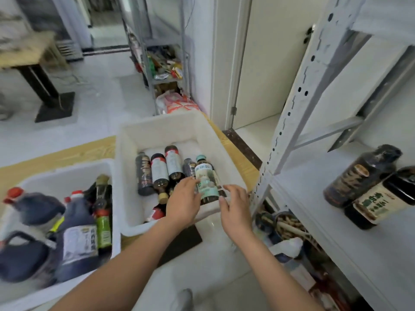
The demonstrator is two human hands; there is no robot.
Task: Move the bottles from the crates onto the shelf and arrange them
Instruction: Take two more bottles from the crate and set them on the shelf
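Note:
Two white crates sit on a low wooden platform. The right crate (161,131) holds several dark bottles lying down, among them a bottle with a teal cap and pale green label (205,176). My left hand (183,204) reaches into this crate, its fingers touching the left side of that bottle's label. My right hand (234,207) hovers with fingers spread over the crate's near right rim, just right of the bottle, not clearly touching it. The left crate (56,176) holds big dark jugs with red caps and handles. On the white shelf (336,243) at the right stand two dark bottles (359,176).
The white slotted upright (289,122) of the shelf stands between the right crate and the shelf board. Below the shelf lie bags and containers (289,225). A wire rack with packets (166,63) stands behind, next to a table leg (40,86) at the left.

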